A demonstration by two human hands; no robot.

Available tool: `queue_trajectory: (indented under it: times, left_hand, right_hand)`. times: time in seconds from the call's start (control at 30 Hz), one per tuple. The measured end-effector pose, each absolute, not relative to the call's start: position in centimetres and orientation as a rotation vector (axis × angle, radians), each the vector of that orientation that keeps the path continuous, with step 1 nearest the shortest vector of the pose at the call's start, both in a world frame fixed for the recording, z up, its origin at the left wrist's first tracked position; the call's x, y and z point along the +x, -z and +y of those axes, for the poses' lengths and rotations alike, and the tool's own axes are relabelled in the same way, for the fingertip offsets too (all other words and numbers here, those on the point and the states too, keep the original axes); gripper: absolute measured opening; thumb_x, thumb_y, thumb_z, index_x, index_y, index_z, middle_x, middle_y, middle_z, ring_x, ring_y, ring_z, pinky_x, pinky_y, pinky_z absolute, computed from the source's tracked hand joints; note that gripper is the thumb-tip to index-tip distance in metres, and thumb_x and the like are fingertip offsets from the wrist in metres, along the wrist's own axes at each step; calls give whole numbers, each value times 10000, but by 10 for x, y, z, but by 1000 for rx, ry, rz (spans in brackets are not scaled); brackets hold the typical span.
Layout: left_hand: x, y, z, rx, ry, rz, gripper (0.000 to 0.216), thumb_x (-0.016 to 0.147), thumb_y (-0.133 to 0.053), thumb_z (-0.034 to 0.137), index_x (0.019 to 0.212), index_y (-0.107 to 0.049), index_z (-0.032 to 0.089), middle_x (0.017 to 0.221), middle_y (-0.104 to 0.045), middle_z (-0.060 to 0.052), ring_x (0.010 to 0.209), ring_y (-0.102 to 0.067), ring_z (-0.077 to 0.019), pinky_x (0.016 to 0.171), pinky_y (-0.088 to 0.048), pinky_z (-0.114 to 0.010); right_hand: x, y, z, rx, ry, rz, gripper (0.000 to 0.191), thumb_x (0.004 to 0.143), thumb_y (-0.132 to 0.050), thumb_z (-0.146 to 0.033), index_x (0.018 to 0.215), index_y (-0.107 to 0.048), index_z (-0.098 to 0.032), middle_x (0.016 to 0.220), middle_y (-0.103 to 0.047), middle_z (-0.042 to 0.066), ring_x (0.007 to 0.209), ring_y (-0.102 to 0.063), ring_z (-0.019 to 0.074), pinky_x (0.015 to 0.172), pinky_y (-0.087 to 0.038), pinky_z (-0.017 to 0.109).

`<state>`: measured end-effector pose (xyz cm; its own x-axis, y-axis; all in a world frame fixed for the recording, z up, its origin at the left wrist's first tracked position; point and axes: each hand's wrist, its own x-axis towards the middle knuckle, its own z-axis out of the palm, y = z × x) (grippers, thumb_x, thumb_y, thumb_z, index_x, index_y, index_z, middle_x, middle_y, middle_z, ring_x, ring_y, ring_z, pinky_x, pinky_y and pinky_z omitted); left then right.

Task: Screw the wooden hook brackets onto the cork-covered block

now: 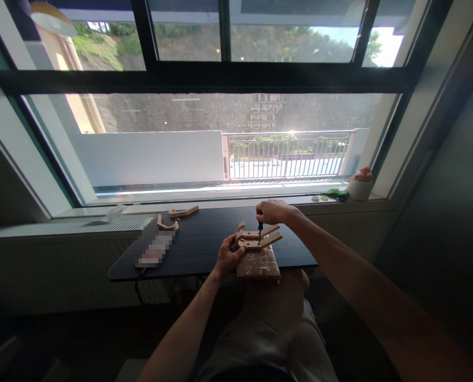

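Note:
My right hand (pixel 275 211) is closed in a fist around the handle of a screwdriver (pixel 260 227), which stands upright. Its tip meets a pale bent wooden piece (pixel 271 240) with dark holes in it. The curved left end of that piece is gripped by my left hand (pixel 227 257), thumb on the near side. Just behind it lies a second wooden strip (pixel 271 230) of similar shape. Both rest over a brown block with a shiny, wrinkled surface (pixel 257 265), which overhangs the table's near edge above my lap. The screw under the tip is too small to make out.
On the dark table (pixel 204 239), two more curved wooden pieces lie at the back left, one farther back (pixel 184 211) and one nearer (pixel 167 225). A pixelated item (pixel 155 250) is at left. Beyond are a radiator (pixel 101 227), the window and a white pot (pixel 359 189).

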<state>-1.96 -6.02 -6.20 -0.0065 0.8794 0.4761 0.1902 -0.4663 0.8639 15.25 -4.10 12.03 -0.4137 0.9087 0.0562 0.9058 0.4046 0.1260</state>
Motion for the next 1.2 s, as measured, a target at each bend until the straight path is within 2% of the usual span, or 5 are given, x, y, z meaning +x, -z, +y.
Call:
queue_trajectory:
  times: [0.27, 0.47, 0.63, 0.87, 1.2]
  left_hand:
    - [-20, 63, -59, 1712, -1505, 1113, 340, 677, -636, 262, 1009, -611, 192, 1026, -626, -59, 975, -544, -188, 919, -381, -357]
    - [-22, 66, -57, 1734, -1512, 1137, 377, 676, -641, 294, 1037, -603, 192, 1038, -620, -60, 980, -547, -194, 917, -381, -351]
    - [-21, 67, -56, 1731, -1512, 1136, 370, 680, -637, 290, 1037, -603, 198, 1036, -619, -58, 980, -548, -197, 916, -384, -356]
    - [-21, 65, -58, 1748, -1490, 1122, 362, 691, -631, 288, 1040, -594, 200, 1048, -616, -58, 999, -541, -195, 933, -374, -363]
    - [-21, 66, -58, 1698, -1506, 1111, 387, 671, -646, 274, 1047, -597, 193, 1047, -616, -60, 1003, -543, -204, 937, -379, -363]
  right_hand:
    - [151, -112, -35, 1658, -221, 2649, 311, 814, -444, -360, 940, -649, -162, 969, -660, 107, 855, -598, 208, 704, -428, 269]
    - [154, -111, -34, 1753, -210, 2565, 405, 840, -395, -419, 979, -632, -120, 992, -643, 160, 885, -596, 238, 689, -442, 292]
    - [160, -116, -36, 1795, -170, 2509, 446, 819, -402, -497, 959, -643, -149, 956, -654, 143, 842, -609, 240, 654, -445, 299]
    - [156, -118, -38, 1573, -147, 2729, 258, 787, -491, -350, 948, -640, -214, 934, -670, 51, 798, -603, 173, 630, -417, 234]
    - [149, -111, -35, 1658, -227, 2651, 327, 827, -453, -378, 940, -640, -135, 950, -661, 132, 861, -605, 224, 698, -432, 269]
